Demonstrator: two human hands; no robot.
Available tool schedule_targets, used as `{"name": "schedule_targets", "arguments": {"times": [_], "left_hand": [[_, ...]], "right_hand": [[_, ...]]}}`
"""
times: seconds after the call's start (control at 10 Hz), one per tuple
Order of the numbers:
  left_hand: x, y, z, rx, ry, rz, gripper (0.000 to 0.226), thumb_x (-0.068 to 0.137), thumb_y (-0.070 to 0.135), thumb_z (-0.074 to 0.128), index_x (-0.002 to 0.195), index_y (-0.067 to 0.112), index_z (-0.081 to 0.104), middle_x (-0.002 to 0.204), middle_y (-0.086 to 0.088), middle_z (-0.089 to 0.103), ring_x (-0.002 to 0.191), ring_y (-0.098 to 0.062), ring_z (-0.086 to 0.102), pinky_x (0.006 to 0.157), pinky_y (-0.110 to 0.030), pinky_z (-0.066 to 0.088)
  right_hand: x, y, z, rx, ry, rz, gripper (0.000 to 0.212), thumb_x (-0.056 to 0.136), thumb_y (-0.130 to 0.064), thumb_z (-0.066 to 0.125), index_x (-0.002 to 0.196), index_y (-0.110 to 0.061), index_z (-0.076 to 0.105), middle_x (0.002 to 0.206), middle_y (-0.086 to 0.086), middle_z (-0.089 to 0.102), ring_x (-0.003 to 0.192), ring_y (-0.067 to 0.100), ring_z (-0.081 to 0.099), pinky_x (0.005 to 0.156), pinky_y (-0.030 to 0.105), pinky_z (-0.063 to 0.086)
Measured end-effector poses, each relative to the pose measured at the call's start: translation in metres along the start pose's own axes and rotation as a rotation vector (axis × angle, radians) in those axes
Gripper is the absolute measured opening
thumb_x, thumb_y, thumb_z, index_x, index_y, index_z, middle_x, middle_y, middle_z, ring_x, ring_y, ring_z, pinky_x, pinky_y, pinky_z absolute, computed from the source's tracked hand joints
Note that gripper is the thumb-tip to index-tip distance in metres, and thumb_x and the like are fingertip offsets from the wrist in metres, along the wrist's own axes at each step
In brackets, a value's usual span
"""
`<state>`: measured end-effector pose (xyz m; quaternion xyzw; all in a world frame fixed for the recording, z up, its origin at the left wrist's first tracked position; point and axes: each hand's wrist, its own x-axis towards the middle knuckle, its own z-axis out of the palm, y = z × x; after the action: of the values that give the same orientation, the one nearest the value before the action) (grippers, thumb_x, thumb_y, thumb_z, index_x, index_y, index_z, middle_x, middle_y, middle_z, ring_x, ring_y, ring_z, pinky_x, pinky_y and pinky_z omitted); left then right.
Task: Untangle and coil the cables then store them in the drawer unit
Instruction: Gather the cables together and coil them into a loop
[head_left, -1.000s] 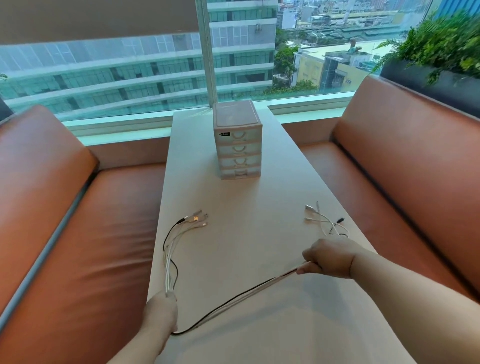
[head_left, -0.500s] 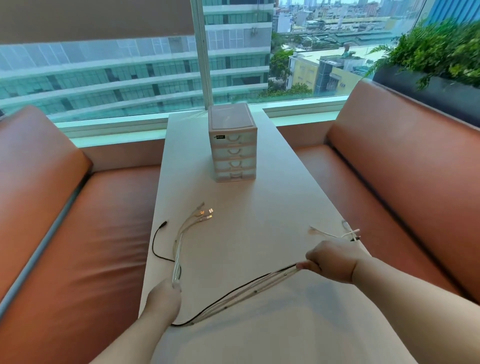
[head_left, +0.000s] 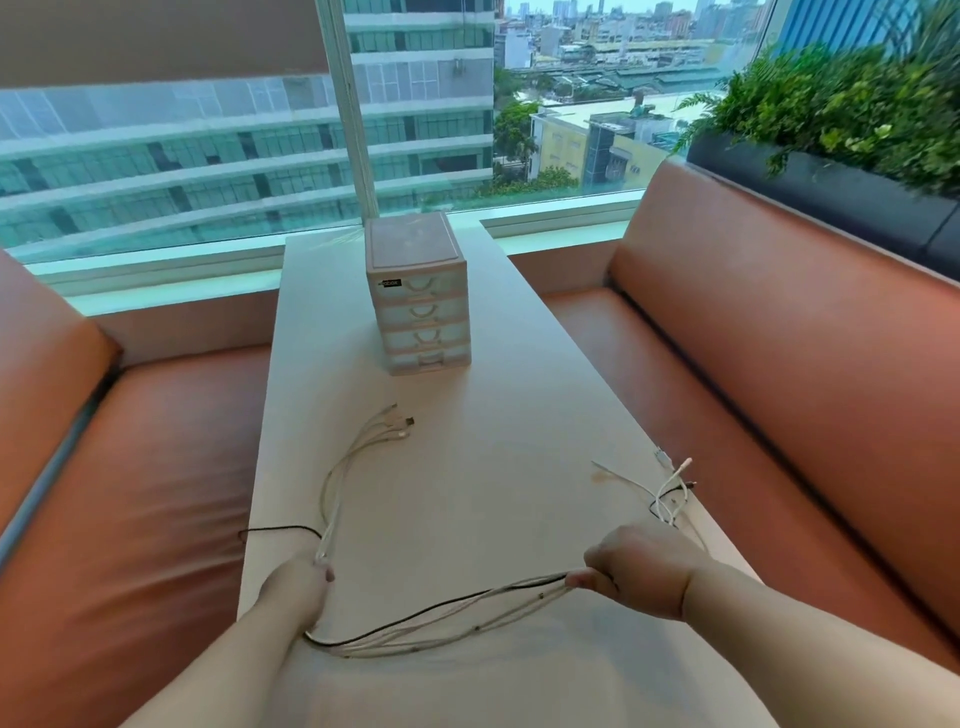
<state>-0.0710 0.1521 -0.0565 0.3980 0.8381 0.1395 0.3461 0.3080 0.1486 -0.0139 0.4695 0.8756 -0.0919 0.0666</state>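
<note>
Cables: a bundle of white leads (head_left: 441, 621) with one black cable (head_left: 280, 529), sagging slack along the table's (head_left: 493, 467) near edge between the two hands.
Left hand (head_left: 298, 584): at the near-left edge, fingers curled round the bundle. Plug ends (head_left: 397, 423) fan out beyond it toward the table's middle.
Right hand (head_left: 639, 569): near the right edge, fingers curled round the bundle's other stretch. Loose tails (head_left: 667, 496) lie beyond it by that edge.
Stray: the black cable's end hangs over the left edge.
Drawer unit (head_left: 421, 312): upright at the far middle, all four drawers closed, well apart from the cables.
Step in hand: probably sorting the strands before coiling.
Doing it well: loosen the grip so crossings show, then draw one lead out at a time from a plug end. Pull on the cord, not the connector, and bring the stray end in first so it cannot snag.
</note>
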Motion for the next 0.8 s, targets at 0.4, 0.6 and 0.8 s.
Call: {"name": "schedule_targets", "arguments": {"times": [0.4, 0.6, 0.8], "left_hand": [[0.014, 0.104, -0.036, -0.599, 0.023, 0.279, 0.032, 0.103, 0.023, 0.032, 0.075, 0.016, 0.045, 0.058, -0.001, 0.037, 0.037, -0.011, 0.034, 0.038, -0.012, 0.025], [0.008, 0.154, -0.085, -0.835, -0.008, 0.291, 0.037, 0.104, 0.026, 0.026, 0.069, 0.02, 0.036, 0.028, 0.008, 0.031, 0.022, 0.0, 0.023, 0.032, -0.005, 0.018], [0.006, 0.181, -0.114, -0.927, 0.045, 0.363, 0.035, 0.105, 0.029, 0.023, 0.074, 0.021, 0.036, 0.034, 0.011, 0.031, 0.025, 0.0, 0.022, 0.034, -0.007, 0.02]], "right_hand": [[0.01, -0.007, -0.002, -0.013, 0.042, -0.042, 0.102, 0.054, -0.081, -0.025, 0.078, -0.021, 0.053, 0.087, 0.007, 0.066, 0.07, 0.026, 0.045, 0.065, 0.035, 0.043], [0.018, -0.004, -0.008, -0.033, 0.09, -0.028, 0.096, 0.05, -0.084, -0.029, 0.068, -0.021, 0.041, 0.084, 0.005, 0.065, 0.069, 0.026, 0.045, 0.055, 0.033, 0.032], [0.027, -0.009, -0.016, -0.014, 0.104, 0.012, 0.093, 0.045, -0.086, -0.033, 0.06, -0.022, 0.033, 0.06, -0.004, 0.039, 0.068, 0.025, 0.045, 0.057, 0.034, 0.034]]}}
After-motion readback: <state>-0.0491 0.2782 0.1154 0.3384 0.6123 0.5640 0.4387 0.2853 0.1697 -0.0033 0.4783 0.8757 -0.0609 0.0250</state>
